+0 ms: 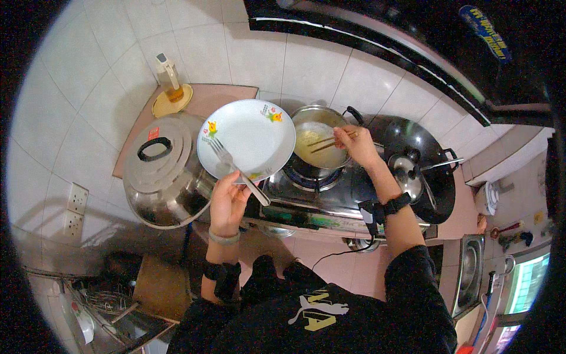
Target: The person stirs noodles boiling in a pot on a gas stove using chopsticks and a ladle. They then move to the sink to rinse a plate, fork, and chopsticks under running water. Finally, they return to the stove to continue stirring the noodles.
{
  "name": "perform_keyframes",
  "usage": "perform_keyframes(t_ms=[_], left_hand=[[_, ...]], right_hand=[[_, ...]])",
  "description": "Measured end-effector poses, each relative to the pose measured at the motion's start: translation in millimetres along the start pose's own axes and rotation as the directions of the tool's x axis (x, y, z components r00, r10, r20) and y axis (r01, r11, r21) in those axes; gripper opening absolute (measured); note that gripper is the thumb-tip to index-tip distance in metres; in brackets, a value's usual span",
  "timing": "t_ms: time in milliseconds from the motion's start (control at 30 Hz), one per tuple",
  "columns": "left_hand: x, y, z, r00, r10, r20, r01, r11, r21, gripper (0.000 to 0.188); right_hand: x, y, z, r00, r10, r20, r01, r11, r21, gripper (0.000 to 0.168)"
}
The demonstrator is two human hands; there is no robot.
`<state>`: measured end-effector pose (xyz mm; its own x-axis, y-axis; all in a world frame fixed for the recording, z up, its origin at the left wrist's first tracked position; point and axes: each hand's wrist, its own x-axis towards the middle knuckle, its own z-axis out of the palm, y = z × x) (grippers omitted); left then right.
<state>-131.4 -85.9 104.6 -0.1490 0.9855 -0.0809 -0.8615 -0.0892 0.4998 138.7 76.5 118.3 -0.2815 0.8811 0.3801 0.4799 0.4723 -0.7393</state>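
My left hand [229, 201] grips a white plate [247, 137] with flower prints on its rim, and a metal fork [223, 152] is pinned across the plate's near edge by the thumb. In my right hand [357, 144] is a pair of chopsticks [325, 144], tips down inside a metal pot [311, 108]. Pale noodle-like food [309, 136] lies in cloudy, foamy liquid there. The pot rests on a gas burner [289, 175], just right of the plate. The plate holds no food.
A large lidded steel pot [177, 186] stands at the left. Behind it, an oil bottle [170, 82] sits on a yellow dish [185, 99]. Right of the stove are a black wok [424, 128] and a metal lid [404, 177]. A range hood [380, 44] overhangs the back.
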Motion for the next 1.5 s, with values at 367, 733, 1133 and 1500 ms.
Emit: perform_keyframes(t_ms=[367,733,1133,1500], left_hand=[[-4.2,-4.3,7.2,0.998,-0.038,0.044,0.035,0.998,0.048,0.029],[-9.7,-1.8,13.7,0.982,-0.147,0.115,0.142,0.989,0.048,0.021],[-16.7,31.7,-10.3,0.843,-0.438,0.312,0.443,0.895,0.061,0.027],[9.1,38.7,-21.6,0.48,-0.728,0.489,0.816,0.575,0.055,0.024]], right_hand=[[-32.0,-21.8,-37.6,0.986,0.162,-0.027,-0.163,0.938,-0.308,0.029],[-99.9,-49.9,-27.6,0.933,0.209,-0.294,-0.164,0.972,0.17,0.026],[-163.3,-169.6,1.5,0.537,0.417,-0.733,0.101,0.832,0.546,0.034],[-199.0,-279.0,66.2,0.042,0.349,-0.936,0.184,0.918,0.35,0.035]])
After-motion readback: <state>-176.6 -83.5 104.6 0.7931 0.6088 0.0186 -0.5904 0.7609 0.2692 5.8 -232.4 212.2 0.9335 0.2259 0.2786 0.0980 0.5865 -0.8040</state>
